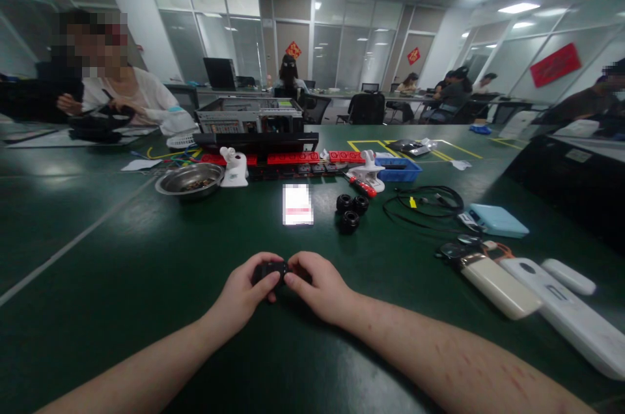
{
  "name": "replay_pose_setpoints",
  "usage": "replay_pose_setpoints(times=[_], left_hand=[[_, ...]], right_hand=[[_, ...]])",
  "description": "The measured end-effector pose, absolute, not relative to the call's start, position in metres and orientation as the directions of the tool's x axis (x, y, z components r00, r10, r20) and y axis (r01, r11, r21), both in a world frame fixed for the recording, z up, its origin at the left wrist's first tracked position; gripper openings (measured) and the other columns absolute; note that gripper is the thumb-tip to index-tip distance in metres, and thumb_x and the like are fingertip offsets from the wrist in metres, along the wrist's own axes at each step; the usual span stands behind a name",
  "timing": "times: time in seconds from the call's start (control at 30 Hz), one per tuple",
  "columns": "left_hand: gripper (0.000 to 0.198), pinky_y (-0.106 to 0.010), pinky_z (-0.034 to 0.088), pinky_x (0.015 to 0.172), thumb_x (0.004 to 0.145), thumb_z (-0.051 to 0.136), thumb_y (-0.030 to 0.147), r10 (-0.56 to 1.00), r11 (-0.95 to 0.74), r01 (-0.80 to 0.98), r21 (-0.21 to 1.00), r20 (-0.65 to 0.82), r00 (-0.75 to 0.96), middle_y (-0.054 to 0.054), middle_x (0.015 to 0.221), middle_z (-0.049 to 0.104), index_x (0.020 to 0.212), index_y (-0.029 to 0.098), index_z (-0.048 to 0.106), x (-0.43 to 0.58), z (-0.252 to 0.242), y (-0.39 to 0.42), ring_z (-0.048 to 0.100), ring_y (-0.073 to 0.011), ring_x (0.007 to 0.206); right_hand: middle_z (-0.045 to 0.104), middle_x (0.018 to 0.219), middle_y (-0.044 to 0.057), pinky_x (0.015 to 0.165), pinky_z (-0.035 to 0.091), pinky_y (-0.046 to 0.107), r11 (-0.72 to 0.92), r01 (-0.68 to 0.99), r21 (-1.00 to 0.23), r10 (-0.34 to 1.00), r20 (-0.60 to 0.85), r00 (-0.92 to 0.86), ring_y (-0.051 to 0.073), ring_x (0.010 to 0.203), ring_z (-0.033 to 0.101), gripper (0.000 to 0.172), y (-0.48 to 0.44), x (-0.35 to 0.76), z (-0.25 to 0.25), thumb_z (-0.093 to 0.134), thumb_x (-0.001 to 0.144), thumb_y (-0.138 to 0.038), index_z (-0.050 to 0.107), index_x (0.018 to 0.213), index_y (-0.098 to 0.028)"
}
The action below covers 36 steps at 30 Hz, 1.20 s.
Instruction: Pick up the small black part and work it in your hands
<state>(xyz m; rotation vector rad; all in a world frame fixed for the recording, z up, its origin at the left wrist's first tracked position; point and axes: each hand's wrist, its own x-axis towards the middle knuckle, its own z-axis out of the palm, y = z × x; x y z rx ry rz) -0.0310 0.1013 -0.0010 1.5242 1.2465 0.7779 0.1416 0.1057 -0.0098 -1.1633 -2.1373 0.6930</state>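
Note:
Just above the green table (161, 310), my left hand (247, 290) is closed around a small dark, rounded part (273, 269). Its fingers and thumb cover much of the part, so its exact kind cannot be made out. My right hand (319, 284) pinches the other end of it between thumb and fingers. Beyond my hands lie three black ribbed wheel-like pieces (349, 220), grouped together. A bright phone-like rectangle (297, 204), blurred out, is straight ahead.
A metal bowl (170, 183) with small pieces stands left, beside a white clamp-like stand (235, 168). Behind are an opened computer case (249, 116), a red-handled screwdriver (365, 187) and a blue tray (403, 170). Black cables (424, 209) and power banks (502, 285) lie right. A person (131, 98) sits across.

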Motion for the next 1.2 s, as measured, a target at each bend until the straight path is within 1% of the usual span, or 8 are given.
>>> replay_pose_setpoints(times=[0.17,0.3,0.47,0.63,0.8,0.93,1.1,1.2], left_hand=[[0.027,-0.027,0.048,0.055,0.074,0.05,0.033,0.961,0.013,0.356,0.934,-0.11,0.253,0.0,0.084,0.053,0.097,0.019,0.05,-0.0306,-0.0005,0.099,0.056,-0.0123,0.059],[0.027,-0.027,0.048,0.057,0.075,0.05,0.034,0.949,0.029,0.332,0.943,-0.13,0.286,0.0,0.084,0.055,0.097,0.018,0.05,-0.0312,-0.0017,0.1004,0.056,-0.0123,0.059],[0.028,-0.027,0.047,0.055,0.076,0.047,0.037,0.943,0.046,0.264,0.963,-0.129,0.308,-0.001,0.08,0.057,0.095,0.017,0.05,-0.0321,-0.0046,0.1049,0.055,-0.0127,0.057],[0.026,-0.026,0.047,0.054,0.076,0.047,0.035,0.953,0.051,0.284,0.957,-0.131,0.272,0.0,0.077,0.055,0.094,0.016,0.049,-0.0306,-0.0045,0.1046,0.055,-0.012,0.056],[0.028,-0.027,0.048,0.055,0.075,0.049,0.036,0.958,0.023,0.333,0.943,-0.116,0.264,0.0,0.082,0.053,0.096,0.018,0.049,-0.0298,-0.0032,0.1013,0.056,-0.0126,0.059],[0.028,-0.027,0.048,0.057,0.075,0.049,0.035,0.955,0.02,0.365,0.931,-0.126,0.267,0.0,0.085,0.053,0.098,0.019,0.049,-0.0311,-0.0031,0.1012,0.056,-0.0129,0.061],[0.028,-0.027,0.048,0.058,0.078,0.046,0.037,0.941,0.023,0.312,0.95,-0.126,0.314,-0.001,0.082,0.056,0.098,0.017,0.049,-0.0329,-0.0043,0.103,0.057,-0.0136,0.062],[0.028,-0.028,0.048,0.057,0.077,0.046,0.038,0.947,0.038,0.318,0.947,-0.135,0.29,-0.001,0.082,0.056,0.095,0.017,0.05,-0.0328,-0.004,0.1037,0.057,-0.0136,0.06]], right_hand=[[0.049,0.064,-0.001,0.057,0.033,0.023,0.51,0.573,-0.642,0.848,0.26,-0.463,0.011,0.062,0.043,0.028,0.1074,0.1416,-0.0104,0.041,0.083,-0.038,0.052,0.068,-0.016],[0.047,0.063,-0.002,0.055,0.032,0.022,0.505,0.565,-0.652,0.849,0.258,-0.46,0.011,0.061,0.043,0.026,0.1087,0.1413,-0.0123,0.044,0.081,-0.036,0.05,0.066,-0.016],[0.05,0.07,-0.001,0.056,0.034,0.023,0.488,0.544,-0.682,0.855,0.249,-0.455,0.011,0.064,0.044,0.017,0.1068,0.1416,-0.0103,0.053,0.075,-0.033,0.051,0.078,-0.017],[0.052,0.075,0.001,0.058,0.034,0.024,0.485,0.552,-0.678,0.858,0.246,-0.452,0.013,0.068,0.045,0.021,0.1043,0.1415,-0.0072,0.052,0.076,-0.034,0.052,0.088,-0.017],[0.051,0.066,0.0,0.059,0.033,0.024,0.508,0.58,-0.637,0.849,0.258,-0.461,0.012,0.063,0.043,0.028,0.1062,0.1421,-0.0081,0.039,0.084,-0.037,0.053,0.072,-0.016],[0.048,0.063,-0.001,0.055,0.032,0.023,0.506,0.586,-0.633,0.848,0.242,-0.471,0.011,0.06,0.042,0.028,0.1081,0.1415,-0.0106,0.042,0.083,-0.037,0.05,0.067,-0.016],[0.05,0.069,-0.001,0.056,0.034,0.023,0.484,0.564,-0.669,0.859,0.239,-0.453,0.012,0.063,0.044,0.017,0.1065,0.1406,-0.0093,0.051,0.077,-0.033,0.052,0.077,-0.016],[0.052,0.073,0.0,0.058,0.035,0.023,0.487,0.552,-0.677,0.854,0.235,-0.465,0.012,0.066,0.045,0.018,0.1053,0.1407,-0.0065,0.055,0.074,-0.031,0.053,0.085,-0.016]])
